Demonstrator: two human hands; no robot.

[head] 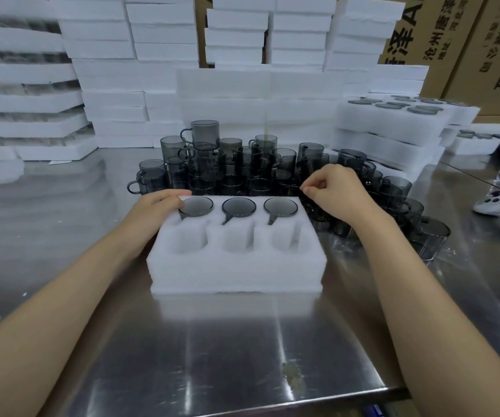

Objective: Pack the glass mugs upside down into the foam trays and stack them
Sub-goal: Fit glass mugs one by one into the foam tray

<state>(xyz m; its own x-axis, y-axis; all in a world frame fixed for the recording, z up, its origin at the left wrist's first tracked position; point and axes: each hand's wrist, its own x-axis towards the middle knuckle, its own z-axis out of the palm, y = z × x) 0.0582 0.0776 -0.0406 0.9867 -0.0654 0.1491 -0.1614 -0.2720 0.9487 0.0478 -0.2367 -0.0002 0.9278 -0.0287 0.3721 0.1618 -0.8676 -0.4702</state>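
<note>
Foam tray [236,272]: three mugs [239,207] upturned in far row, near pockets empty; left hand [155,203] rests loose-fingered on its 10 o'clock corner, right hand [333,188] pinched at the 1 o'clock mug pile [206,158] (grip unclear), so invert next mug, align handle with slot.

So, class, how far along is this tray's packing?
Done: three mugs sit upside down in the foam tray, back row. In hand: left hand rests on that tray, right hand is among loose mugs. Left: three front pockets empty, then stacking.
</note>
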